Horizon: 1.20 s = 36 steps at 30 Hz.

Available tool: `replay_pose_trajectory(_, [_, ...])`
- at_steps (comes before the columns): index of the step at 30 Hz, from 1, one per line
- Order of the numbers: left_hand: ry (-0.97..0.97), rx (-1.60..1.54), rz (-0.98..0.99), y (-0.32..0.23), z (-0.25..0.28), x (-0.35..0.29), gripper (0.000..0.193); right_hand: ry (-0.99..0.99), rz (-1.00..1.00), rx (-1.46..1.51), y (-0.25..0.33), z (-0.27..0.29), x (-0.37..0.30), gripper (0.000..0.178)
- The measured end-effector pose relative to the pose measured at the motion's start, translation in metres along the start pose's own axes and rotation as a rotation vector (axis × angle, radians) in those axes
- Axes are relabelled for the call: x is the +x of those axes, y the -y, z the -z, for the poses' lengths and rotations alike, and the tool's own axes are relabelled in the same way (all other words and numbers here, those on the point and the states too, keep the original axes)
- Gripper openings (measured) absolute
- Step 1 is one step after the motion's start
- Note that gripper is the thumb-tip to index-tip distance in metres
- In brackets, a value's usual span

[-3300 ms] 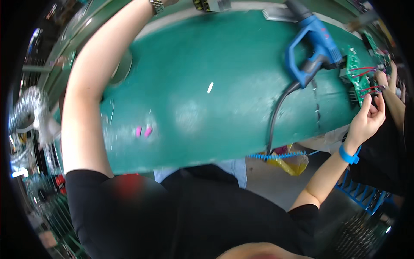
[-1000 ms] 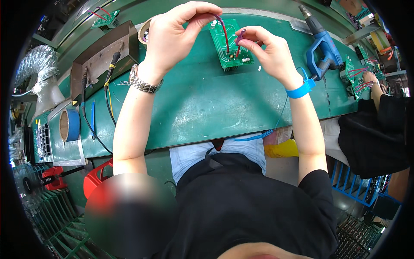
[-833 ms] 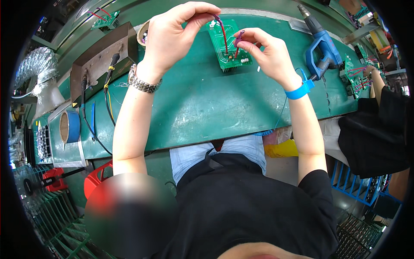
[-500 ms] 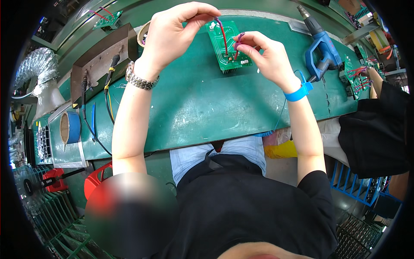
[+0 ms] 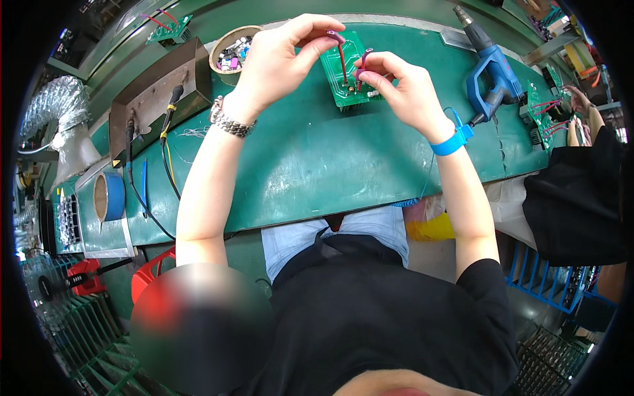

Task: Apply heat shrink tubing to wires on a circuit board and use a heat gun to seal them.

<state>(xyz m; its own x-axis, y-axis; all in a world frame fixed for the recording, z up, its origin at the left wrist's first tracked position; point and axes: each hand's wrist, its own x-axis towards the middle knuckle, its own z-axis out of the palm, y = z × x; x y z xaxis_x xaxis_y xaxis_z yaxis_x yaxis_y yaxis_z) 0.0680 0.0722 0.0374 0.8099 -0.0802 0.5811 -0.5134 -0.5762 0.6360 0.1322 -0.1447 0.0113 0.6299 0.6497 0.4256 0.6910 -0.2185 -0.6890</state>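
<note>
A green circuit board (image 5: pixel 356 46) lies on the bench in front of me, with two red wires rising from it. Thumb and fingers of my left hand (image 5: pixel 284 56) pinch the purple-sleeved upper end of one red wire (image 5: pixel 343 63), which stands up from the board. Over the board's right side, my right hand (image 5: pixel 403 86) has its fingers closed on the other wire (image 5: pixel 360 74), whose purple end pokes up above the fingertips. I wear a metal watch on the left wrist and a blue strap with a cord on the right.
A round tub of small parts (image 5: pixel 231 56) stands beyond my left forearm, beside a metal tray (image 5: pixel 158 92) with soldering irons. A blue tape roll (image 5: pixel 111 196) is at the left. A blue heat gun (image 5: pixel 492 76) lies right; past it a co-worker handles another wired board (image 5: pixel 538 112).
My left hand has come down and slightly right, bending its wire's end over, and the tub of parts now shows. My right hand has shifted slightly down and left.
</note>
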Motion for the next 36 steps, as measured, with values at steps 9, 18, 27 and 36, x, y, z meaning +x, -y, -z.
replay_pose_trajectory(9, [0.02,-0.189,0.097,0.007,-0.01,-0.003,0.022,0.009,0.188,-0.335,-0.018,-0.002,-0.007,0.019])
replay_pose_trajectory(18, [-0.03,0.296,0.047,-0.018,-0.004,0.005,0.019,-0.038,0.206,-0.444,-0.011,-0.001,-0.01,0.014])
replay_pose_trajectory(27, [-0.025,0.048,0.301,-0.028,-0.009,-0.001,0.019,-0.071,-0.009,-0.087,0.006,0.009,-0.001,0.036])
replay_pose_trajectory(36, [0.105,0.281,0.132,0.017,-0.041,-0.033,0.022,-0.05,-0.048,-0.311,0.006,-0.017,-0.002,0.04])
